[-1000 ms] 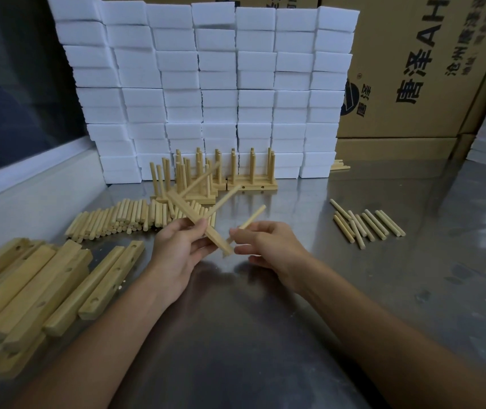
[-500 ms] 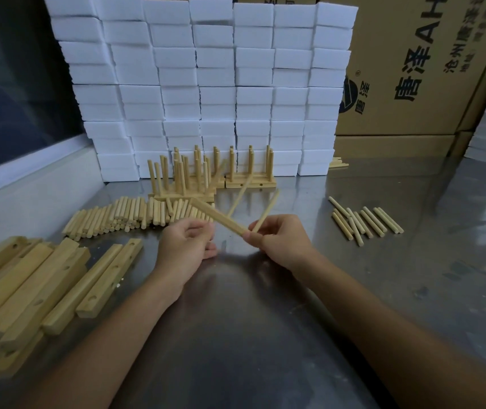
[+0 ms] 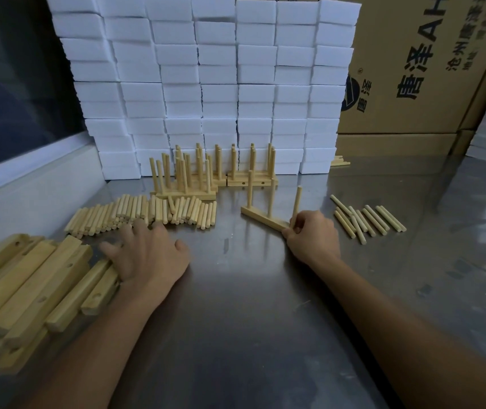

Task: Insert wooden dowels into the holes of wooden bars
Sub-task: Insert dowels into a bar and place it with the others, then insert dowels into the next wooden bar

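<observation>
We see our right hand [image 3: 314,236] at about three o'clock from the middle of the grey, shiny metal worktop [image 3: 250,320], its grip narrow and pinched around the near end of a pale wooden bar with three upright dowels [image 3: 265,218]. The bar rests flat on the worktop and runs from the fingers away toward ten o'clock; its three round pegs stand upright, the nearest one rising just beside our curled fingertips.

Our left hand [image 3: 147,255] lies at about nine o'clock, its grip wide, fingers spread and nearly straight, holding nothing. The fingertips reach to the near edge of the loose row of short round wooden dowels [image 3: 141,214], and the heel of the hand touches the pile of flat pale wooden bars with drilled holes [image 3: 38,287], which fills the eight o'clock corner.

At twelve o'clock stand the finished wooden bars with upright pegs [image 3: 206,178], grouped close together against the wall of stacked white foam blocks [image 3: 206,84]. At two o'clock, just beyond our right hand, lies a small bunch of loose wooden dowels [image 3: 368,221]. Brown cardboard boxes with black printed characters [image 3: 427,69] rise at one o'clock behind the worktop.
</observation>
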The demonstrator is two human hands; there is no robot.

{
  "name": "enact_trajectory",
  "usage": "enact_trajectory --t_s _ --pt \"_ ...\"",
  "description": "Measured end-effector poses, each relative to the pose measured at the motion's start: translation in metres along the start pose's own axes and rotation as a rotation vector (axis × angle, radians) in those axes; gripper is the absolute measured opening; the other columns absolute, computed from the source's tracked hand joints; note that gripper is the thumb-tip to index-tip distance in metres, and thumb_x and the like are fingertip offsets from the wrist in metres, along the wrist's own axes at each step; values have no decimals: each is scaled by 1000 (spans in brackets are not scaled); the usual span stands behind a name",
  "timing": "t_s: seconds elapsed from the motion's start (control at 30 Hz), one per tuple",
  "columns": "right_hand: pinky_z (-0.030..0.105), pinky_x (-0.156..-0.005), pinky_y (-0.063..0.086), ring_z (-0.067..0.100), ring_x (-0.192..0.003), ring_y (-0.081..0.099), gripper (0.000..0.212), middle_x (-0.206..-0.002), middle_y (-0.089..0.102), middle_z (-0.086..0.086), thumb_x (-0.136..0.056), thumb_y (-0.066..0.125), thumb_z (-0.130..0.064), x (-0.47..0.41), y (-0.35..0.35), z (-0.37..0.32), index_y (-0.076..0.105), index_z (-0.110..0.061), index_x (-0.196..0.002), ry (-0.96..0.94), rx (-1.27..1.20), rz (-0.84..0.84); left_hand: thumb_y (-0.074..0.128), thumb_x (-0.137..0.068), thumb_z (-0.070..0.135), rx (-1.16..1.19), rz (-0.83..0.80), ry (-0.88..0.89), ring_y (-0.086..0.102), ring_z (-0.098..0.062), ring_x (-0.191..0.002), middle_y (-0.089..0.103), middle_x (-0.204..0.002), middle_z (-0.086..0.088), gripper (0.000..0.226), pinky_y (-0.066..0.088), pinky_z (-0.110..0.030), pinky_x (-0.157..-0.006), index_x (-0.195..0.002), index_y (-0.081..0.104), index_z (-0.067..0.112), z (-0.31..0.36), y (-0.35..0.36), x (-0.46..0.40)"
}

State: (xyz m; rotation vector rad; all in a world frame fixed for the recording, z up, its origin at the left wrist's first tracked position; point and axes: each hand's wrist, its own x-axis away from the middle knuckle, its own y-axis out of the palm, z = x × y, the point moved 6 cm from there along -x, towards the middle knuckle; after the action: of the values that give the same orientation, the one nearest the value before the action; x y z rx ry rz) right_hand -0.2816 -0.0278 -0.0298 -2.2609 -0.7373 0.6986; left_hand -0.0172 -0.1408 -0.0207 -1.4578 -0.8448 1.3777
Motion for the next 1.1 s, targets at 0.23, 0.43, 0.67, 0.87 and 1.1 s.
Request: enact_trajectory --t_s 0.23,0.43,0.67,0.87,1.1 --pt "24 -54 35 9 -68 47 40 -82 47 -9 -79 71 -48 11 -26 -12 41 -25 -91 -102 69 303 47 -92 45 66 16 67 52 -30 -112 58 -117 -12 38 40 -45 -90 -110 58 14 6 -1 0" --pt "26 -59 40 12 -75 53 28 -113 55 -4 -95 53 -43 24 0 -44 60 -20 -108 -327 208 114 49 -91 41 141 37 184 57 -27 -97 63 -100 -7 30 40 -41 -83 -101 58 15 17 -1 3" --pt "32 -65 40 20 -86 54 52 -127 51 0 -97 40 -58 16 18 -36 58 -15 -118 -242 426 -150 44 -92 37 130 61 227 57 -22 -100 59 -100 0 21 20 -56 -111 -90 57 20 27 4 10" --pt "42 -88 50 27 -104 54 49 -124 54 7 -97 44 -52 -4 33 -45 60 -9 -117 -258 426 -121 50 -94 23 356 103 497 48 -17 -87 60 -99 -1 17 38 -36 -78 -98 64 16 48 0 19" --pt "45 -100 44 31 -117 47 50 -134 44 12 -97 45 -47 -55 63 -47 58 -7 -124 -252 435 -121 49 -96 28 376 95 516 48 -17 -93 57 -101 2 18 42 -36 -80 -102 63 19 49 5 15"
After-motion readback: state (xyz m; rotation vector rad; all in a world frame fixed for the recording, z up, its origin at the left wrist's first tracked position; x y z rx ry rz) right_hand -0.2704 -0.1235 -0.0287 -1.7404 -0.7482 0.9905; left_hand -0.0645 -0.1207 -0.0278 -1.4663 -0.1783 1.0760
